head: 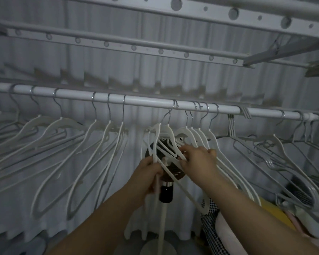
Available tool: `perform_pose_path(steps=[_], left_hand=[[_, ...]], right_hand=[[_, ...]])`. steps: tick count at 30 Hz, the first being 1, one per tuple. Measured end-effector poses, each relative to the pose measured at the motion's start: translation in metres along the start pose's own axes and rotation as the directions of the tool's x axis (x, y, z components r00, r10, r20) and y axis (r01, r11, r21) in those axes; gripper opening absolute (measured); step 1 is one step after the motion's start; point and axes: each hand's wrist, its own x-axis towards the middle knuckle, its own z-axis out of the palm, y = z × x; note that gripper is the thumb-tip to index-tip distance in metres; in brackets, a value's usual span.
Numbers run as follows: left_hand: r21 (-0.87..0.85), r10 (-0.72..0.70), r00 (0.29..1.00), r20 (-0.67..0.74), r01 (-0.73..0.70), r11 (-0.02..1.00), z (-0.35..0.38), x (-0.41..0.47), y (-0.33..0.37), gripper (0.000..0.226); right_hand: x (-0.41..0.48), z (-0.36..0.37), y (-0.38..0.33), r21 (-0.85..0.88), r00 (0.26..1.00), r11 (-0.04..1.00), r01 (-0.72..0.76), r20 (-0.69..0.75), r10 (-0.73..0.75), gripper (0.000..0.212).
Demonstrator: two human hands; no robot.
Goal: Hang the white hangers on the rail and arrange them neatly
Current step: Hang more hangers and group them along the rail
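Head view: a cluster of white hangers [166,144] is seen below the middle of the rail [145,100], with the thin metal hooks apparently caught over it and the bodies crossed and tangled together. Slim, off-white frames with curved shoulders and an open loop below are shown; the material looks like plastic, though this cannot be confirmed in the dim light.

The hangers are judged to be light and fairly stiff, with some spring in the thin arms. Smooth surfaces are likely to slide easily along the rail, and snagging of hooks and loops on one another is to be expected. A hold near the neck or shoulder, one hanger at a time, is thought better than a hold low on the loop, where twisting is invited.

The lower arms of the cluster are gripped by the left hand [151,173], and strands further right are hooked by the curled fingers of the right hand [197,159].

To the left, spaced hangers [107,144] are already hung along the rail; to the right, grey wire hangers [265,162] are crowded together. A dark round object [149,150] on a white pole is partly hidden behind the hands. Perforated bars [118,45] are mounted overhead, and checked cloth [210,227] lies lower right.
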Motion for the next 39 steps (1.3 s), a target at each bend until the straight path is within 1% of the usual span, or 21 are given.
perform_pose_path(steps=[3,5,7,11,13,15,19,21,25,27,29,30,32,34,36,37,38,39], left_hand=[[-0.014,0.038,0.993,-0.107,-0.04,0.999,-0.013,0.001,0.001,0.025],[-0.054,0.024,0.989,-0.147,-0.033,0.998,-0.021,0.001,0.003,0.024],[-0.072,0.019,0.986,-0.164,-0.031,0.997,-0.028,0.0,0.006,0.019],[-0.056,0.014,0.985,-0.174,-0.024,0.998,-0.043,-0.001,0.006,0.035],[-0.042,0.006,0.982,-0.19,-0.014,0.999,-0.05,-0.002,0.006,0.039],[-0.005,0.019,0.979,-0.201,-0.02,1.0,-0.055,0.0,0.006,0.039],[0.106,0.067,0.967,-0.246,-0.042,0.994,-0.065,0.004,0.002,0.035],[0.166,0.092,0.96,-0.265,-0.049,0.985,-0.069,0.004,-0.001,0.039],[0.292,0.16,0.928,-0.338,-0.058,0.955,-0.072,0.003,-0.006,0.054],[0.39,0.207,0.908,-0.364,-0.053,0.919,-0.072,-0.003,-0.007,0.058],[0.517,0.274,0.886,-0.375,-0.045,0.855,-0.07,-0.011,-0.009,0.058],[0.594,0.329,0.861,-0.388,-0.039,0.803,-0.068,-0.015,-0.01,0.056],[0.725,0.481,0.779,-0.403,-0.049,0.687,-0.065,-0.027,-0.012,0.05],[0.79,0.594,0.698,-0.401,-0.065,0.61,-0.061,-0.041,-0.014,0.046],[0.842,0.672,0.627,-0.394,-0.046,0.537,-0.053,-0.059,-0.018,0.057],[0.866,0.7,0.602,-0.385,-0.028,0.5,-0.047,-0.068,-0.021,0.061],[0.88,0.719,0.587,-0.371,-0.024,0.474,-0.04,-0.078,-0.026,0.06],[0.881,0.72,0.598,-0.352,-0.049,0.471,-0.03,-0.087,-0.031,0.056]], right_hand=[[0.0,0.004,-0.006,-0.04,1.0,0.999,-0.006,0.019,0.007,0.03],[0.003,0.004,-0.01,0.011,0.999,1.0,-0.01,0.033,0.01,0.03],[0.005,0.004,-0.016,0.093,0.998,0.995,-0.048,0.052,0.044,0.028],[0.01,0.007,-0.029,0.14,0.995,0.986,-0.086,0.054,0.079,0.029],[0.016,0.008,-0.033,0.17,0.995,0.981,-0.098,0.045,0.091,0.029],[0.023,0.008,-0.037,0.176,0.992,0.977,-0.12,0.067,0.11,0.03],[0.037,0.011,-0.039,0.071,0.96,0.98,-0.184,0.226,0.164,0.029],[0.038,0.017,-0.034,0.052,0.937,0.976,-0.21,0.296,0.186,0.028],[0.022,0.033,-0.021,0.152,0.88,0.957,-0.248,0.447,0.158,0.04],[0.01,0.035,-0.015,0.201,0.858,0.946,-0.255,0.499,0.125,0.044],[0.003,0.034,-0.006,0.232,0.846,0.94,-0.251,0.524,0.097,0.042],[0.001,0.032,-0.001,0.253,0.843,0.934,-0.251,0.532,0.083,0.039],[-0.007,0.026,0.009,0.287,0.83,0.926,-0.246,0.556,0.048,0.037],[-0.017,0.018,0.021,0.337,0.809,0.907,-0.252,0.588,0.006,0.038],[-0.031,0.008,0.034,0.381,0.777,0.88,-0.285,0.629,-0.02,0.037],[-0.038,0.004,0.042,0.4,0.762,0.867,-0.299,0.646,-0.036,0.035],[-0.044,-0.001,0.049,0.418,0.752,0.857,-0.302,0.657,-0.055,0.034],[-0.048,-0.005,0.057,0.435,0.742,0.849,-0.298,0.665,-0.08,0.034]])
